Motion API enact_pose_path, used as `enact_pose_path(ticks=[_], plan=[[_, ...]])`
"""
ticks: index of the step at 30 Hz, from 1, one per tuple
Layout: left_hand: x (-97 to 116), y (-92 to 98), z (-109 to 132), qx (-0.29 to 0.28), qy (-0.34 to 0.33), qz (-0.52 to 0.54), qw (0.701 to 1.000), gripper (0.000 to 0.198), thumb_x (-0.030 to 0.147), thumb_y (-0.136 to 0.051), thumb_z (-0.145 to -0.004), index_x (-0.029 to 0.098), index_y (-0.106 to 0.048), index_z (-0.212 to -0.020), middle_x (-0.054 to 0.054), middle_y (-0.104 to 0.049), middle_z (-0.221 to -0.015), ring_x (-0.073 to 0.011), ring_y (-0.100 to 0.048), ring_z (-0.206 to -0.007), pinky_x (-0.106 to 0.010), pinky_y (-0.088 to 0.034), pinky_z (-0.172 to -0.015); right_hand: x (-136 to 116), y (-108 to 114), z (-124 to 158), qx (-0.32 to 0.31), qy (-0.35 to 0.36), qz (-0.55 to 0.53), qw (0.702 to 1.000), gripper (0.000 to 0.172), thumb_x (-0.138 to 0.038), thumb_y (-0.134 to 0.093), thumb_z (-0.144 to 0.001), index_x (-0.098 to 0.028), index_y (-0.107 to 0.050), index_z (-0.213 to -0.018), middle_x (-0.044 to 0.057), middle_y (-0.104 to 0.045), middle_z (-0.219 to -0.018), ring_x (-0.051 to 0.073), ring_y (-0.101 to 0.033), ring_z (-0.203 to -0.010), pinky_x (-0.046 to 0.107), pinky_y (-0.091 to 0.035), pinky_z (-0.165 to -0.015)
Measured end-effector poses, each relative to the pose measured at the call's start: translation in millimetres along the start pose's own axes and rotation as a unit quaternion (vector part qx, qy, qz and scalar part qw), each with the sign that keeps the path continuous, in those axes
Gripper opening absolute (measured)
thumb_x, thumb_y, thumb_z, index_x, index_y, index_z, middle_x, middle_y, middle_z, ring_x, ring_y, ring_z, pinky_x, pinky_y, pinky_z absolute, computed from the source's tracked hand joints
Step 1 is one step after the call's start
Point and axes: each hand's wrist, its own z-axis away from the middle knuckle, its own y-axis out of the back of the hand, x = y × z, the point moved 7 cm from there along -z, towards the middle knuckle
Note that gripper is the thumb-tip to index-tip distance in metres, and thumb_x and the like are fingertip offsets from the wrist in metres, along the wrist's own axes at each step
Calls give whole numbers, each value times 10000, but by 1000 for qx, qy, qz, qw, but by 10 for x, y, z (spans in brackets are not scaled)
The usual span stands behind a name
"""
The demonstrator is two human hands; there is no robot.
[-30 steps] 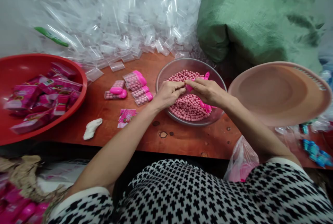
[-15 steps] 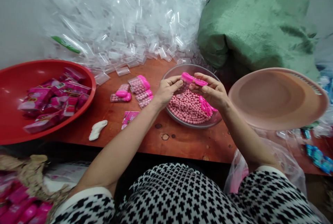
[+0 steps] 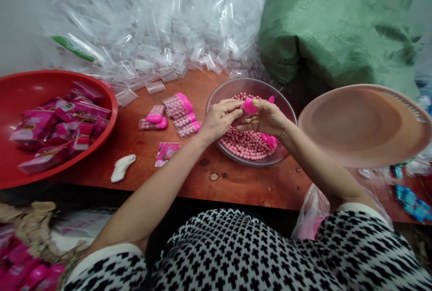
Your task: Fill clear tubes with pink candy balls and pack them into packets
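Above a grey bowl (image 3: 216, 84) of pink beads (image 3: 248, 146), my left hand (image 3: 223, 119) grips a small clear container, mostly hidden by the fingers. My right hand (image 3: 265, 117) presses its thumb on the bright pink cap (image 3: 249, 106) at the container's end, with the other fingers beneath. More pink caps (image 3: 269, 140) lie on the beads at the bowl's right side. Left of the bowl, several filled bead containers (image 3: 178, 107) with pink caps lie on the table. A pink printed card (image 3: 167, 152) is partly behind my left forearm.
A red basin (image 3: 113, 115) with pink packets stands at the left, near a white crumpled piece (image 3: 123, 168). Clear empty tubes (image 3: 155, 87) are heaped at the back. A green sack (image 3: 337, 25) and a tan basin (image 3: 367, 165) are on the right, with blue wrapped items (image 3: 412, 203) beyond.
The pink cap that stood open is folded down onto the container's end. My right thumb has moved onto it. The view has shifted slightly.
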Motion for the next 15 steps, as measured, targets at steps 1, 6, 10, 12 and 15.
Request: enact_pose_path(ticks=[1, 6, 10, 12, 15], plan=[[11, -1, 7, -2, -2, -4, 1000, 213, 252, -660, -838, 219, -808, -987, -72, -774, -1101, -241, -663, -1133, -388, -462, -1066, 8, -3, -21, 14, 11, -9, 1000, 222, -400, -699, -784, -190, -647, -835, 18, -714, -696, 194, -711, -777, 427, -641, -828], [4, 22, 33, 25, 20, -35, 999, 220, 243, -636, -845, 198, -799, -986, -68, -777, -1059, -236, -680, -1080, -367, -493, -1017, 40, -77, -118, 64, 51, -11, 997, 241, -434, -621, -861, -202, -622, -797, -4, -667, -624, 162, -674, -684, 347, -646, -736], [-18, 35, -20, 60, 17, 46, 997, 258, 339, -646, -869, 184, -775, -1029, -78, -770, -1083, -242, -693, -1069, -376, -515, -997, -74, -163, -168, 53, 52, 61, 995, 439, -640, -613, -854, -201, -631, -867, 12, -666, -673, 157, -676, -715, 288, -623, -675], [-29, 134, -49, 101, 7, 91, 991, 312, 416, -658, -874, 199, -749, -1077, -72, -765, -1089, -238, -693, -1076, -378, -529, -978, -200, -124, -180, 61, 75, 118, 988, 512, -704, -623, -823, -204, -637, -934, 15, -669, -731, 148, -676, -741, 265, -605, -665], [-97, 478, -22, 179, 14, 93, 979, 374, 495, -669, -868, 218, -715, -1114, -68, -757, -1049, -240, -693, -1071, -371, -554, -914, -389, 38, -168, 105, 144, 229, 957, 494, -650, -702, -792, -206, -641, -999, 19, -682, -849, 133, -656, -767, 254, -576, -661]])
